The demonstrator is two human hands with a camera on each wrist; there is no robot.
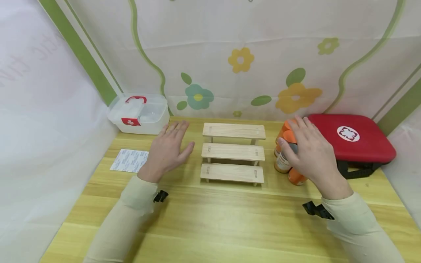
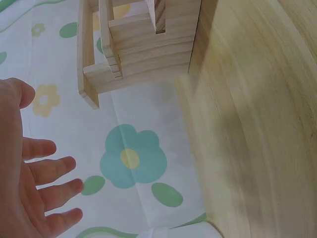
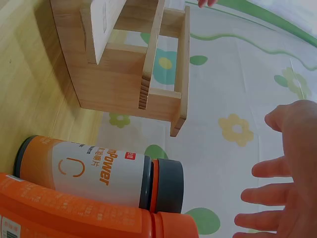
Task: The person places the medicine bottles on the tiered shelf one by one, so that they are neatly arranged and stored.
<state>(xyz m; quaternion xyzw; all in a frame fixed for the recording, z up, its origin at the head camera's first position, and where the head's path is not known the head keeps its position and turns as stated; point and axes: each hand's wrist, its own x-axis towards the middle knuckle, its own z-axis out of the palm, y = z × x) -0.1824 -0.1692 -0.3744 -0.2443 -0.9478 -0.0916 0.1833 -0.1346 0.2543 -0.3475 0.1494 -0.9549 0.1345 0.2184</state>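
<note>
My left hand (image 1: 167, 151) is raised over the table's left side, between a blister-like white printed sheet (image 1: 130, 160) and a three-step wooden rack (image 1: 232, 151). Its fingers are spread and hold nothing. My right hand (image 1: 310, 151) hovers above a group of bottles, fingers extended, with nothing in it. Among those bottles are a grey-capped one with a white-and-orange label (image 3: 94, 171) and an orange one (image 3: 84, 210), both upright beside the rack. Part of the bottle group is hidden beneath the right hand in the head view.
A clear first-aid box (image 1: 144, 117) with a red handle stands at the back left. At the back right lies a red first-aid case (image 1: 358, 140) with a black handle. A flower-printed curtain (image 1: 217, 47) hangs behind the wooden table (image 1: 210, 223).
</note>
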